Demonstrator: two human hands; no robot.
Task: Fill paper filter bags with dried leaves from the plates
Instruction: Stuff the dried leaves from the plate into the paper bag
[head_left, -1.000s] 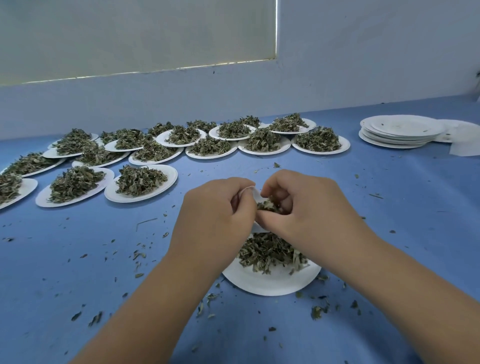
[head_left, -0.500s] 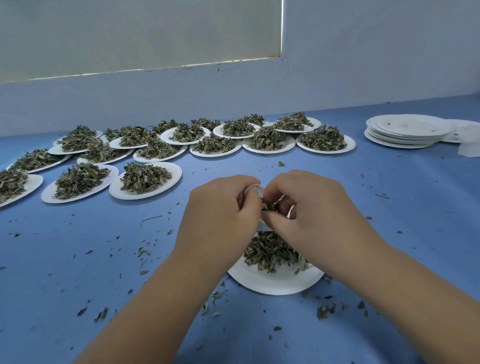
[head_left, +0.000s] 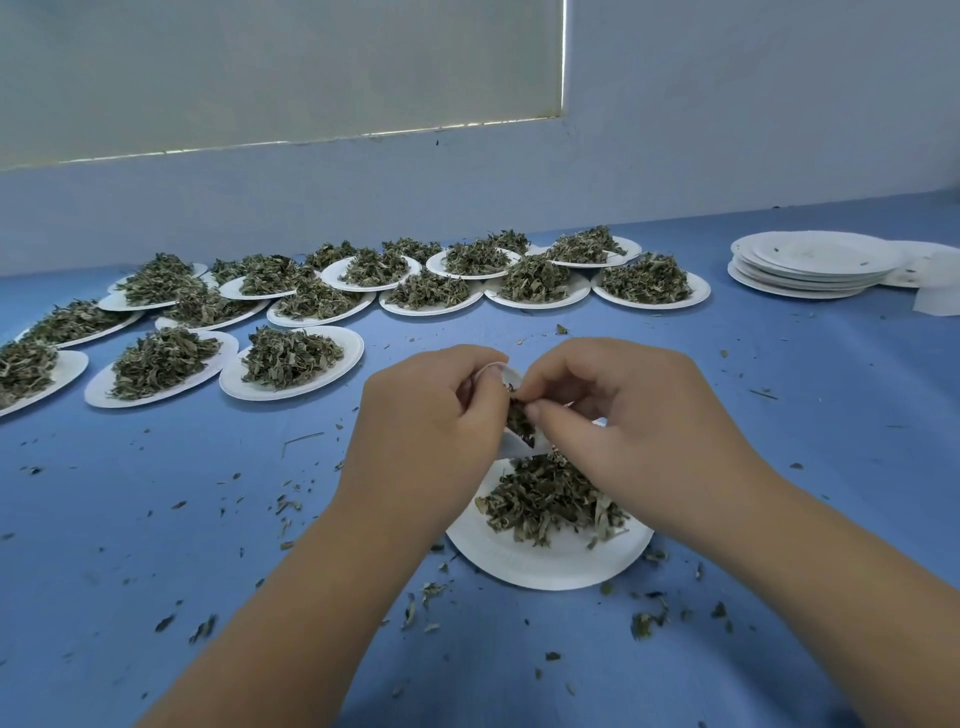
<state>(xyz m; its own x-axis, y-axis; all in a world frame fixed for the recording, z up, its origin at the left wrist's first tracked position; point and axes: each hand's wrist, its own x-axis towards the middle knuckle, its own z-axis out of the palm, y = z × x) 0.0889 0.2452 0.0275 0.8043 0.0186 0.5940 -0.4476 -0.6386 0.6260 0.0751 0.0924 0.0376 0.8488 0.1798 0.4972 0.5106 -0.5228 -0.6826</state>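
Holding a small white paper filter bag just above the far edge of a round white paper plate, the person's left hand has its grip clamped on the bag's left side, with the fingers curled round the paper. The bag's mouth faces up and its lower corner hangs close over the plate. The right hand meets it from the other side, also above the plate's far edge. Its grip is closed, thumb and forefinger pressed together on a pinch of dark green dried leaves at the bag's mouth. Whether those fingers also catch the paper edge cannot be told. Both forearms reach in across the near side of the plate.

On the plate itself lies a loose heap of dried leaves, gathered toward its far half, with the near rim bare. The plate sits on a blue desk. Leaf crumbs are scattered around it on the near side and to the left.

Beyond the plate and to its left, many more white paper plates heaped with leaves stand crowded in rough rows, some rims overlapping. Well off to the far right of the plate is a stack of empty white paper plates, with flat white paper pieces just beside the stack. Behind all of this, farthest from the plate, a pale wall rises with a drawn window blind.
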